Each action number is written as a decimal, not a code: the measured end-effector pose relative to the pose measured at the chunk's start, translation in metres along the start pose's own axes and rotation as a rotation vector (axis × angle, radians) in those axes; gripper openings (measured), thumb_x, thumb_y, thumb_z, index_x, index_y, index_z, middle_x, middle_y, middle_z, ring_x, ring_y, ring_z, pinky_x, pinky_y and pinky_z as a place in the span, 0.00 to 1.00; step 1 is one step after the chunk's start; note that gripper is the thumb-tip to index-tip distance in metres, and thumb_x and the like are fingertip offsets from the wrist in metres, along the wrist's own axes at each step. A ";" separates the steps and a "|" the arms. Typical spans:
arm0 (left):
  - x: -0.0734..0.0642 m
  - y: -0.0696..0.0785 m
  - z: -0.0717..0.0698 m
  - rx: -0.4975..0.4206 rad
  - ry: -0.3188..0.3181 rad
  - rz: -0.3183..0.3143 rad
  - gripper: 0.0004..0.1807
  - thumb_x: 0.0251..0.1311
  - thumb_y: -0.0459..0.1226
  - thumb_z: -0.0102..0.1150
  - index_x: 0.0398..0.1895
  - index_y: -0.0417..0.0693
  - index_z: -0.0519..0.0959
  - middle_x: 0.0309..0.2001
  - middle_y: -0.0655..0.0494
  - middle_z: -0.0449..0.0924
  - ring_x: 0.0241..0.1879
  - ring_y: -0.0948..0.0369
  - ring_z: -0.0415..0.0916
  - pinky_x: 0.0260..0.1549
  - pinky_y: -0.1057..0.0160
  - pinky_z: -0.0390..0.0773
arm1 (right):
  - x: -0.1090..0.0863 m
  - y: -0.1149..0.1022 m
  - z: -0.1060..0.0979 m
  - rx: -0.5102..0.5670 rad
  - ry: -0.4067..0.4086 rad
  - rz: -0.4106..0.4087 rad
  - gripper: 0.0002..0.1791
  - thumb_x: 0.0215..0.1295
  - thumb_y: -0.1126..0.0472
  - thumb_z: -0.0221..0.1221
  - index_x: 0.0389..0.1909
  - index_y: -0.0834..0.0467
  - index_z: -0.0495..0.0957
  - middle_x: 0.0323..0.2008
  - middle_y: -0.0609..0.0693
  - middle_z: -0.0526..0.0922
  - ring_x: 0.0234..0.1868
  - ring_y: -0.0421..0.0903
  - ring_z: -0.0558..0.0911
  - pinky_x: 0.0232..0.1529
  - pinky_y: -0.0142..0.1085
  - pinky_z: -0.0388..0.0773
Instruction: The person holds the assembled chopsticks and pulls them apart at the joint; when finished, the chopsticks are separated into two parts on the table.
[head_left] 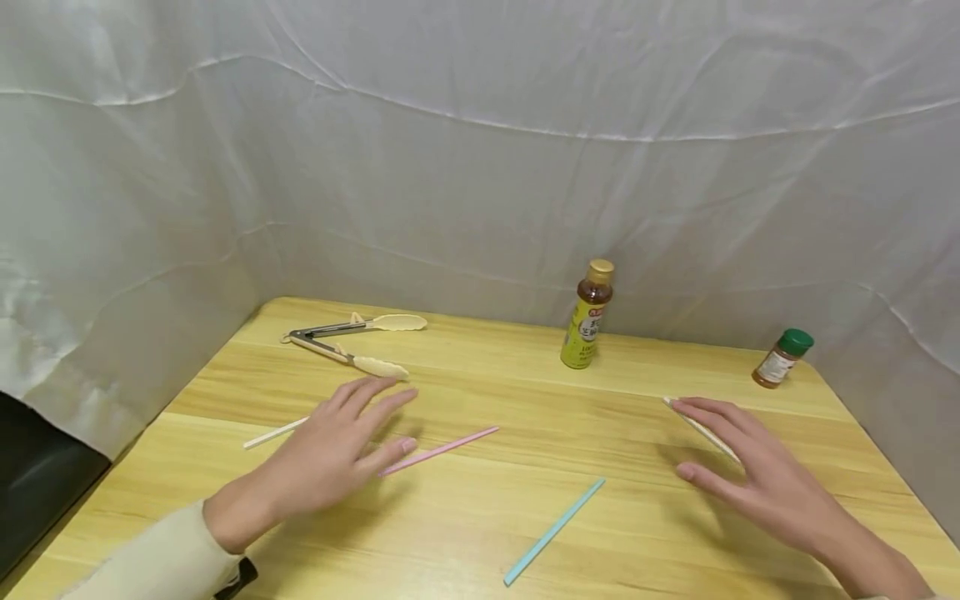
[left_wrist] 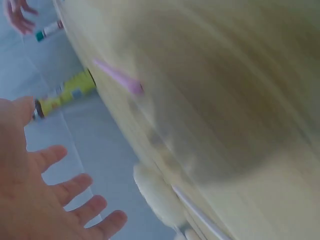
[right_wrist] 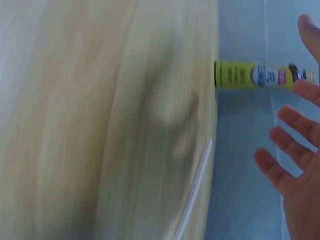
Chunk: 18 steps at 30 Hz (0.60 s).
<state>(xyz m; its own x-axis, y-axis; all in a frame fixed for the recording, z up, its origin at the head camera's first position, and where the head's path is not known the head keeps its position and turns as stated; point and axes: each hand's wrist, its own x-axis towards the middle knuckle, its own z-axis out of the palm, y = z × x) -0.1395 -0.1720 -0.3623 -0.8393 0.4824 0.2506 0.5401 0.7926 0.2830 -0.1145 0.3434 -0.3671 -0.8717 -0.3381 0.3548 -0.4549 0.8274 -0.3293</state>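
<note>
My left hand (head_left: 330, 454) hovers above the table with fingers spread and holds nothing. In the head view it overlaps the inner ends of a white chopstick (head_left: 274, 433) on its left and a pink chopstick (head_left: 442, 451) on its right. Over on the right, my right hand (head_left: 761, 475) is also held above the table, fingers apart and the palm bare in the right wrist view. Beneath it lies another white chopstick (right_wrist: 195, 187), partly covered by the fingers in the head view. Between the hands, a light blue chopstick (head_left: 553, 533) lies slanted near the front.
Spread tongs (head_left: 322, 343) with cream tips lie at the back left. An upright bottle (head_left: 581, 337) with a yellow-green label and gold cap stands at the back. A small green-capped jar (head_left: 776, 365) is at the back right. Grey cloth (head_left: 480, 208) hangs behind the wooden table (head_left: 450, 542).
</note>
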 end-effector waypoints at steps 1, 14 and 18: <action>0.000 0.005 0.002 -0.008 -0.001 0.013 0.33 0.82 0.61 0.52 0.82 0.61 0.68 0.81 0.51 0.66 0.79 0.45 0.65 0.70 0.29 0.70 | 0.003 -0.003 0.003 0.011 0.000 -0.020 0.44 0.68 0.54 0.76 0.81 0.34 0.68 0.76 0.44 0.74 0.74 0.30 0.66 0.65 0.14 0.51; 0.006 0.063 0.029 -0.116 -0.082 0.131 0.32 0.80 0.63 0.52 0.76 0.56 0.76 0.64 0.61 0.80 0.64 0.61 0.76 0.63 0.51 0.82 | 0.025 -0.031 0.033 0.179 -0.100 -0.157 0.30 0.64 0.54 0.78 0.67 0.45 0.83 0.64 0.40 0.84 0.63 0.37 0.81 0.61 0.31 0.81; 0.008 0.077 0.034 -0.190 -0.158 0.121 0.32 0.78 0.63 0.55 0.74 0.56 0.77 0.62 0.61 0.81 0.57 0.62 0.80 0.54 0.56 0.84 | 0.029 -0.036 0.047 0.207 -0.129 -0.214 0.28 0.62 0.52 0.79 0.63 0.44 0.85 0.59 0.36 0.85 0.59 0.36 0.83 0.58 0.37 0.84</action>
<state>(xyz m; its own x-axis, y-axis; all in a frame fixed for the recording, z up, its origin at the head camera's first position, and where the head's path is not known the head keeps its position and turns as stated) -0.1065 -0.0943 -0.3704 -0.7589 0.6337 0.1498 0.6267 0.6484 0.4322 -0.1316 0.2831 -0.3859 -0.7622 -0.5594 0.3257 -0.6461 0.6273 -0.4347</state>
